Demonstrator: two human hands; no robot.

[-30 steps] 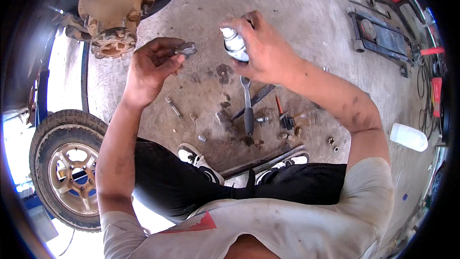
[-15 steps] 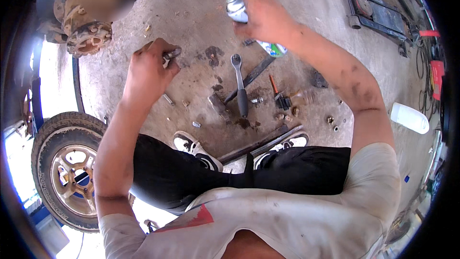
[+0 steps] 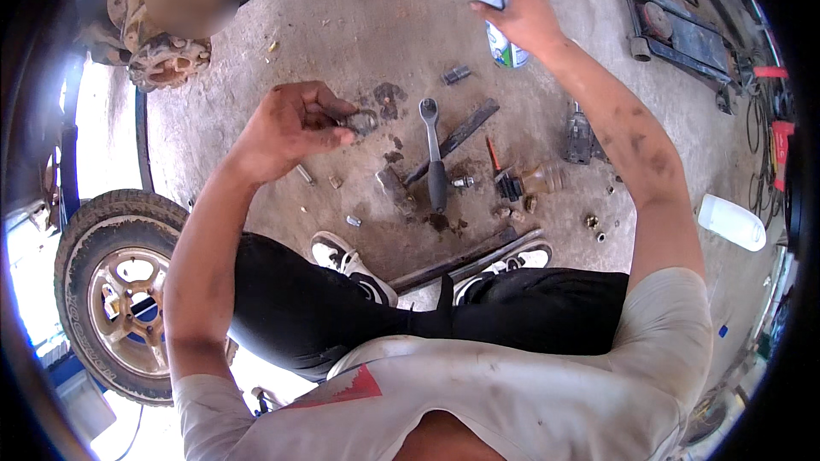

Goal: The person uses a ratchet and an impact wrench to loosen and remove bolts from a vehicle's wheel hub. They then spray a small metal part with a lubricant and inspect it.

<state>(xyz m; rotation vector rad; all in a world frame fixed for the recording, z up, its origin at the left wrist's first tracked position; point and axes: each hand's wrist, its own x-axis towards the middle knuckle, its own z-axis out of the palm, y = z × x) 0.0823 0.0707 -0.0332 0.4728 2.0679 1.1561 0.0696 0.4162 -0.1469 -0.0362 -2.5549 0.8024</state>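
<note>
My right hand [image 3: 531,15] is wrapped round a spray can [image 3: 507,51] with a silver top and a white, blue and green body, raised above the floor at the upper right. My left hand [image 3: 290,126] pinches a small, dark metal ring [image 3: 366,123] between thumb and fingers; its exact kind is unclear. Below and between the hands, a ratchet wrench [image 3: 433,145] with a black grip lies on the floor. It crosses the dark handle of a hammer [image 3: 461,135]. A small dark cylindrical piece [image 3: 456,75] lies beneath the can.
A wheel hub [image 3: 169,61] overhangs the upper left, with a removed wheel [image 3: 73,290] at the left. Near my shoes are a screwdriver [image 3: 493,154], a clear bottle [image 3: 540,179], metal bars [image 3: 461,260] and small fittings [image 3: 592,221]. A floor jack [image 3: 683,30] stands at the upper right.
My left hand has moved right and turned, so the ring's opening now shows. My right hand has carried the spray can to the right, and the can is more upright.
</note>
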